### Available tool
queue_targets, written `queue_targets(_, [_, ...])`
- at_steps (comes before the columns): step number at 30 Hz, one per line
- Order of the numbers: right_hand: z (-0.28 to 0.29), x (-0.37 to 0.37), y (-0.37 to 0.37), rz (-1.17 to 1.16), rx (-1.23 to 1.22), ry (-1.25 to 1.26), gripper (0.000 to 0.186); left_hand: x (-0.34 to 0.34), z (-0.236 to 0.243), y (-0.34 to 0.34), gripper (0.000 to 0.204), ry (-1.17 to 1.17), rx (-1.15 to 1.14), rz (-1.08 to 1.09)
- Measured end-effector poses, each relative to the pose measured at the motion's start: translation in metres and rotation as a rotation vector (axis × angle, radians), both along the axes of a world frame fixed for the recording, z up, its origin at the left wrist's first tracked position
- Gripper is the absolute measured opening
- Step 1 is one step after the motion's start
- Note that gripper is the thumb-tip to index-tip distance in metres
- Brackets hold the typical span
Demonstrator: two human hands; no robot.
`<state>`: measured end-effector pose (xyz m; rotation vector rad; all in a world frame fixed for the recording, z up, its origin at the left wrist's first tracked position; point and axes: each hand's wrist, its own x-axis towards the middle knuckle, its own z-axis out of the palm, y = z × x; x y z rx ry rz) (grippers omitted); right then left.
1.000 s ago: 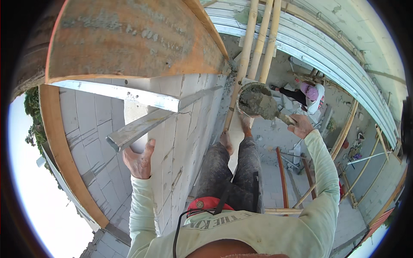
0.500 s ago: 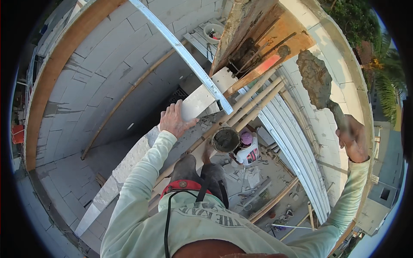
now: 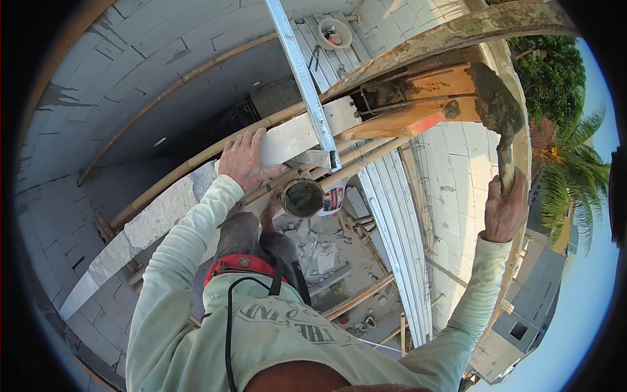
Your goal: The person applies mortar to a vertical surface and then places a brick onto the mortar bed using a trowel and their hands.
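Right hand [image 3: 504, 212] fingers grip mortar-laden trowel [image 3: 499, 124]; left hand [image 3: 245, 159] fingers splayed on rough block [image 3: 297, 134].

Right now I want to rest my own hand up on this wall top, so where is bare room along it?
The block wall top is bare downhill of the left hand. Uphill it is crowded: the metal straightedge crosses beside that hand, then come the wooden formwork and the mortar-loaded trowel in the right hand.

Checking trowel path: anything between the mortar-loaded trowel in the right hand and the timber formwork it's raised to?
Nothing visible. The right hand holds the mortar-loaded trowel with its grey mortar already against the end of the orange-brown timber formwork. The aluminium straightedge lies further left, out of the way.
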<state>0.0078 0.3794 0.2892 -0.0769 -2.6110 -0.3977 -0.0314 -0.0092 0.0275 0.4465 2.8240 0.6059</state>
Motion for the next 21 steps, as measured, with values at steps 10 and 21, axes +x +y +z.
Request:
queue_targets(10, [-0.079,0.112,0.000,-0.313,-1.262,-0.037,0.021,-0.001,0.001,0.008,0.096,0.001,-0.069,-0.023])
queue_targets(21, [-0.346,0.253,0.012,-0.585,-1.369,-0.487,0.029,-0.001,-0.018,0.022,0.085,0.095,0.082,0.058])
